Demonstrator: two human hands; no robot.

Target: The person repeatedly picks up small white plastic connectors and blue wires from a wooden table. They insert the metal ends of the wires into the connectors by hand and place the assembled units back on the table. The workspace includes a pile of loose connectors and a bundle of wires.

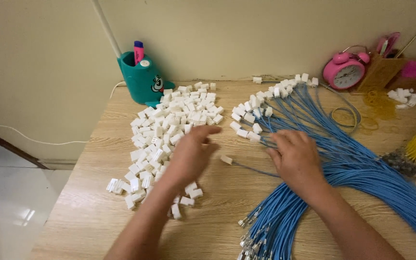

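While the left hand [188, 156] hovers open over the white connectors [169, 125], the right hand [297, 156] rests loosely spread, holding nothing, on the blue wires [362, 163].

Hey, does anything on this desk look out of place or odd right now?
One blue wire with a white connector lies alone between the left hand and right hand, apart from the blue wire bundle. Nothing looks spilled or damaged.

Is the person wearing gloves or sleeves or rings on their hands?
No. The left hand and the right hand are both bare, with no gloves, rings, watch or bracelet showing. Both forearms are bare too, with no sleeves in view down to the picture's bottom edge.
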